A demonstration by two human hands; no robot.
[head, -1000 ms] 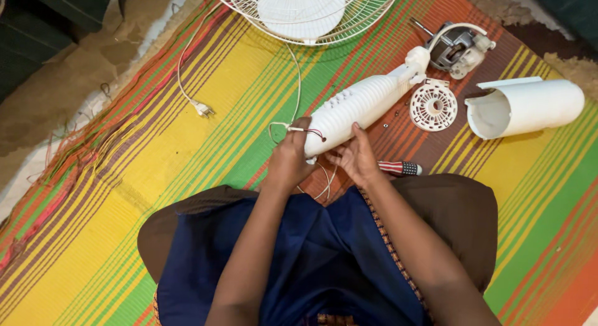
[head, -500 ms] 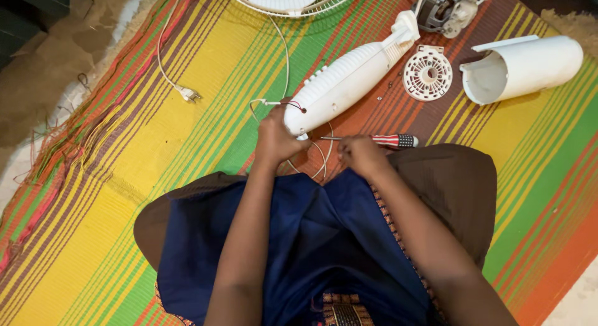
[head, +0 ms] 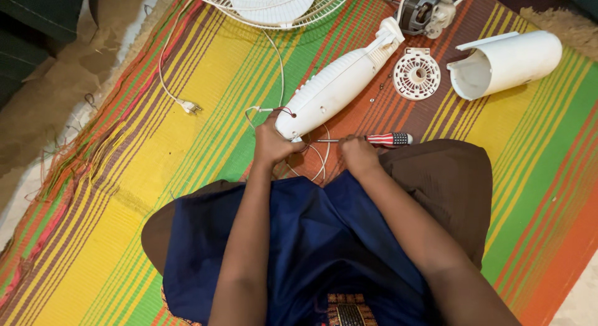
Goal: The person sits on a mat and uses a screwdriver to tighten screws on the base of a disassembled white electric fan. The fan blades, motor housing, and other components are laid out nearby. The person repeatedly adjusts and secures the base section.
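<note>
My left hand (head: 273,145) grips the near end of a long white fan housing (head: 339,83), where thin white and red wires (head: 268,110) loop out. The housing lies slanting up to the right on a striped mat (head: 187,170). My right hand (head: 358,156) rests just right of it, fingers curled over the metal shaft of a screwdriver (head: 389,139) with a red, white and blue handle. More white wires (head: 321,161) hang between my two hands. My lap, in blue cloth, is below.
A white fan grille (head: 274,5) lies at the top edge, with its cord and plug (head: 187,106) trailing left. A motor (head: 427,11), a round vented white cap (head: 417,73) and a white tubular cover (head: 507,63) lie at upper right. Bare ground borders the mat's left edge.
My right hand has left the wires and moved right onto the screwdriver shaft. My left hand stays at the housing's end. The view has shifted slightly.
</note>
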